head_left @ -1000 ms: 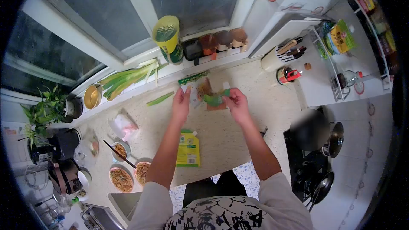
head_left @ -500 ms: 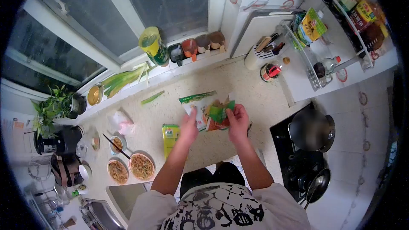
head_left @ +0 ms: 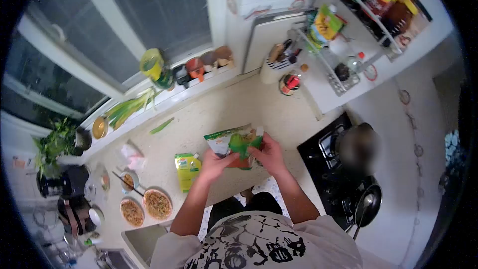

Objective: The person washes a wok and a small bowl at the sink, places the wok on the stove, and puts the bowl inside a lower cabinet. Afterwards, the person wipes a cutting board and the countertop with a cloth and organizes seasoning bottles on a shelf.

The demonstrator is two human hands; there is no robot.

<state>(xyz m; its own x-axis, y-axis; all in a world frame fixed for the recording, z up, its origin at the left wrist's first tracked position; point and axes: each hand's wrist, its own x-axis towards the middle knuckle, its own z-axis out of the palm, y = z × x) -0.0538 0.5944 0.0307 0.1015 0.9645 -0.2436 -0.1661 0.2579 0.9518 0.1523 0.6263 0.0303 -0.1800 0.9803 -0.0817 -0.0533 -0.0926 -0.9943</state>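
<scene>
Both my hands grip one food packet (head_left: 239,142), white with green and some red, held above the counter. My left hand (head_left: 217,164) closes on its lower left side, the thumb lying over the front. On the right edge my right hand (head_left: 270,155) pinches the packet. A yellow-green pouch (head_left: 187,172) lies on the counter left of my left forearm. Farther back rests a piece of green onion (head_left: 162,125).
Bowls of food (head_left: 157,204) stand at the left, with chopsticks across a small one. To the right are a black stove (head_left: 323,169) and a frying pan (head_left: 368,206). A knife block (head_left: 276,69) and a red-lidded jar (head_left: 290,83) stand at the back.
The view has turned right. My hands have come closer together on the packet, which now shows its green and white front; the thumbs rest over it.
</scene>
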